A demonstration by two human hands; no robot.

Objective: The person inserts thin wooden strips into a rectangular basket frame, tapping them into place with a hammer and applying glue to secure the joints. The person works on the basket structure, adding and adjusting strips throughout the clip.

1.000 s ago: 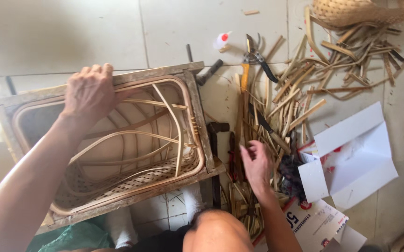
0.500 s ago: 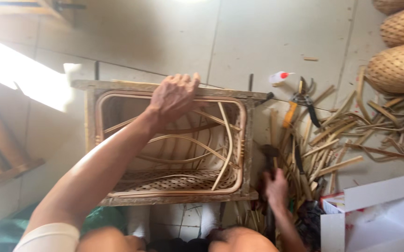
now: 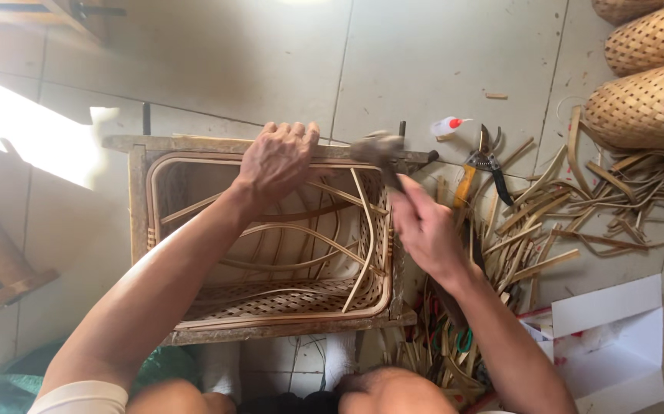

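A rectangular wooden frame lies on the tiled floor, with a half-woven bamboo basket set inside it and thin bent strips arching across the opening. My left hand presses on the frame's far edge, fingers curled over the rim. My right hand grips the handle of a hammer, whose blurred head hangs over the frame's far right corner.
Pruning shears with an orange handle and a small white glue bottle lie right of the frame. Loose bamboo strips litter the floor. Woven baskets stand at the top right; white paper lies at the lower right.
My right hand came up from the tools beside the frame with a hammer and now holds it over the frame's far right corner. The view shifted left. My left hand stays on the rim.
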